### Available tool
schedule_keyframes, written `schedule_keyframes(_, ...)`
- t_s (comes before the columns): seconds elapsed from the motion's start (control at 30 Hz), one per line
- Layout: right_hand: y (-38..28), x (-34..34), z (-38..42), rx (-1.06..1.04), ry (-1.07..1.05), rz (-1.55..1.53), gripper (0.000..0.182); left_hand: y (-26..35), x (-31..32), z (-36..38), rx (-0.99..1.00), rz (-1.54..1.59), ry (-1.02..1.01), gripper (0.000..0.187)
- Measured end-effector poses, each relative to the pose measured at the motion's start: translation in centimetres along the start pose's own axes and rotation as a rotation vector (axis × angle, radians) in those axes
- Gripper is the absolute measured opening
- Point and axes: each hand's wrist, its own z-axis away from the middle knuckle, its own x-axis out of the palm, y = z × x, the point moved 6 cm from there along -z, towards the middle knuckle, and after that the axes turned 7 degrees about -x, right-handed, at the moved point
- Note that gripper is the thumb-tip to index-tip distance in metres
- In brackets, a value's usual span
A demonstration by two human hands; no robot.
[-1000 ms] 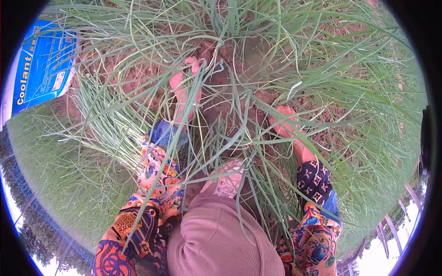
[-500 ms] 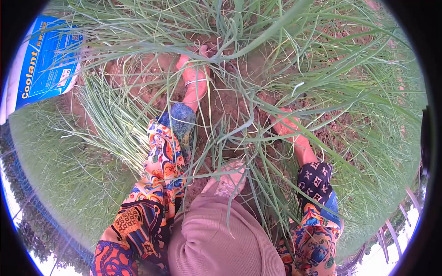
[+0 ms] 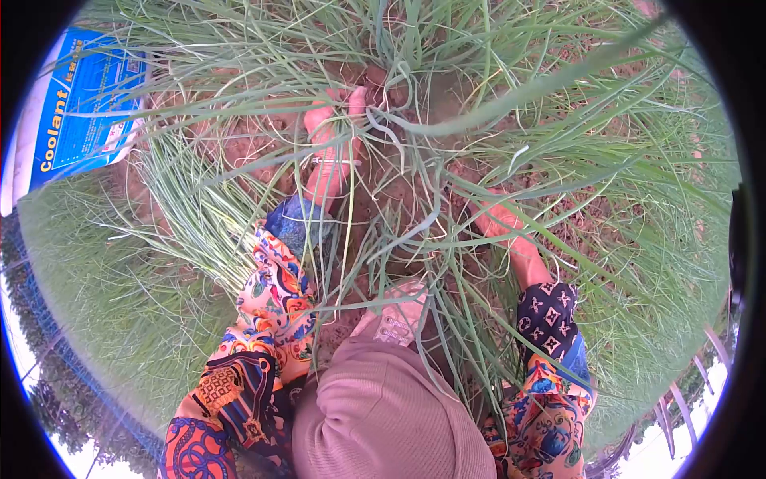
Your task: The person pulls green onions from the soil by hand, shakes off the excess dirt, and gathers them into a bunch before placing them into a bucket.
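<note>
Fingers of both hands are reaching into the grass clump at the soil.

Left hand (image 3: 331,140) is stretching to the far middle of the scene, and its fingers (image 3: 355,100) are curling narrow around thin blades at the base of the grass clump (image 3: 415,120); the blades are passing between and over the fingers. Right hand (image 3: 496,217) is lying nearer and to the right, on the reddish soil (image 3: 239,144), half hidden under long blades, so I cannot tell if its fingers are gripping anything. A blue coolant bag (image 3: 76,104) is lying at the far left, well apart from both hands.
</note>
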Motion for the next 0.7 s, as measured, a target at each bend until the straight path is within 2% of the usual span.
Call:
schedule_keyframes(0.33,0.4,-0.1,0.2,0.007,-0.005,0.013,0.026,1.8,1.8,-2.1,-0.009,0.004,-0.039,0.014)
schedule_keyframes(0.5,0.4,0.0,0.4,0.010,-0.012,0.016,0.026,1.0,3.6,-3.5,-0.177,0.122,-0.172,0.023)
schedule_keyframes(0.6,0.4,0.1,0.3,0.013,-0.014,0.020,0.026,1.9,3.3,-3.6,-0.037,0.038,-0.102,0.018)
schedule_keyframes(0.7,0.5,0.1,0.2,0.017,-0.020,0.019,0.026,1.8,2.6,-3.0,0.016,0.024,-0.078,0.018)
